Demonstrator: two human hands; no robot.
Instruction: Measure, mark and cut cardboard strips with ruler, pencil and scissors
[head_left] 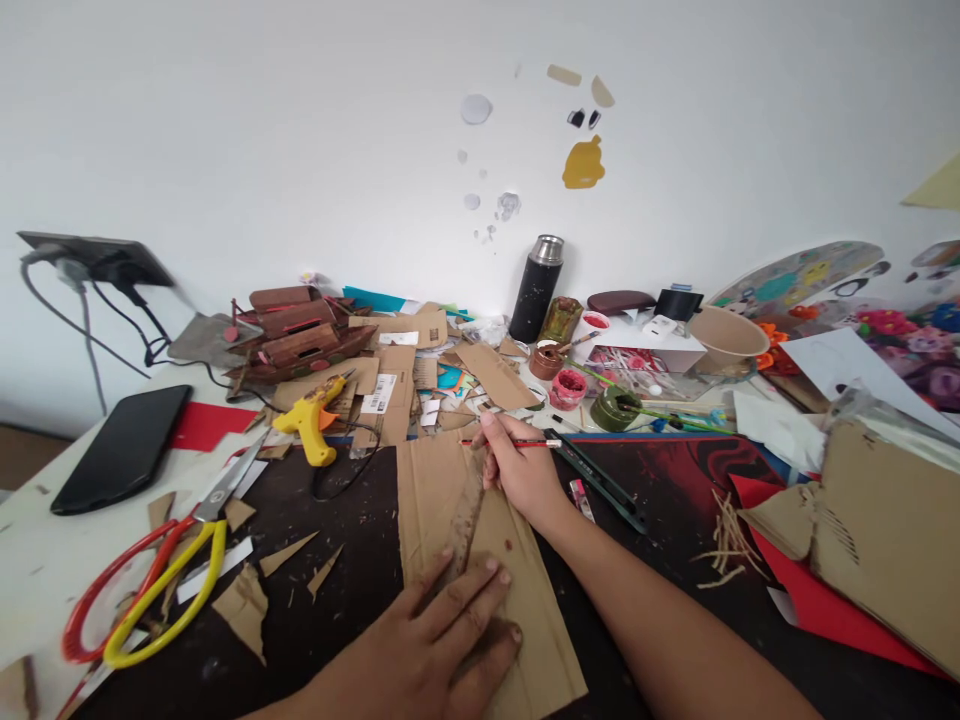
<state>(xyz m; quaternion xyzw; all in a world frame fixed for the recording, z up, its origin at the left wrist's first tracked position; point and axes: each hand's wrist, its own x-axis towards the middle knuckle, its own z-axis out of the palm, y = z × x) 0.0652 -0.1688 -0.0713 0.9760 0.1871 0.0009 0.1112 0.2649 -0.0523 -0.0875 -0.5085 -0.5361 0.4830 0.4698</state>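
A long strip of brown cardboard [427, 490] lies on the dark desk mat [337, 540] in front of me. My left hand [442, 640] rests flat on its near end, fingers spread, pressing a narrow brown piece [469, 520] against it. My right hand [517, 470] is closed round a red pencil [544, 443], held sideways above the far end of the cardboard.
Yellow and red scissors [161, 580] and cardboard scraps lie at the left. A yellow glue gun [315, 420], a black phone [124, 450], a brown cardboard model [296, 335], a black flask [536, 290], paint pots [568, 388] and a ruler [600, 480] crowd the desk. Folded cardboard [877, 530] lies at the right.
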